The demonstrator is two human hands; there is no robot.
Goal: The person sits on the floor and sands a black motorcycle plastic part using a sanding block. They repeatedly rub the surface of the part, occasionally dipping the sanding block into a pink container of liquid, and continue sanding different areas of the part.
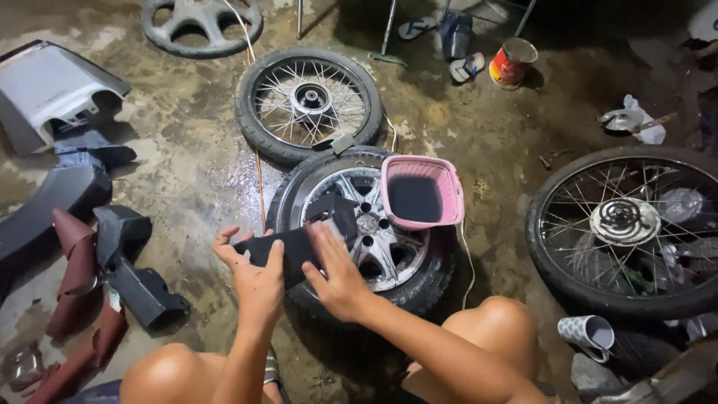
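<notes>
I am squatting over a small tyre with a silver alloy wheel [374, 247] lying flat on the wet concrete floor. My left hand [250, 273] grips the near end of a dark flat strip, perhaps sandpaper or rubber [295, 243]. Against the strip's other end my right hand [336, 273] presses flat, over the wheel's rim. A pink plastic basket [421, 193] holding dark liquid rests on the far right side of the wheel. My knees show at the bottom of the view.
A spoked wheel [308, 101] lies just beyond, a larger spoked wheel [628, 224] at right. Dark and maroon body panels [112, 262] lie at left, a grey panel [52, 90] at far left. A paint can [512, 63], sandals and a patterned cup [587, 333] lie around.
</notes>
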